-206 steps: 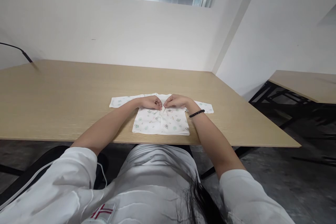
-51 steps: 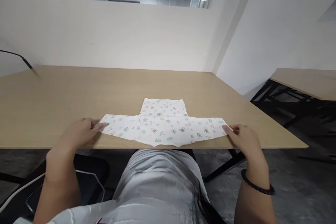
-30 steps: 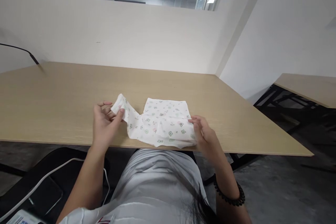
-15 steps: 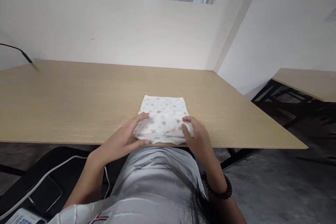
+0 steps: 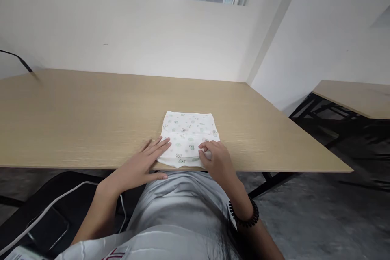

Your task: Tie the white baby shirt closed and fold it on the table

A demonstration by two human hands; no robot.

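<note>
A white cloth printed with small green and grey animal figures lies folded at the table's front edge. One layer is turned over its near half, leaving a strip showing below along the edge. My left hand is open, its fingers spread flat over the cloth's left side and the thumb near the table edge. On the right side my right hand is closed in a pinch on the folded layer. What lies under my right palm is hidden.
The wooden table runs back to a white partition. A thin black cable or stem stands at the far left. To the right is another table. A white cord hangs over a black chair at lower left.
My right hand has moved left and its fingers have closed in a pinch on the cloth. The turned-over layer now lies flatter. My left hand has flattened and shifted slightly left.
</note>
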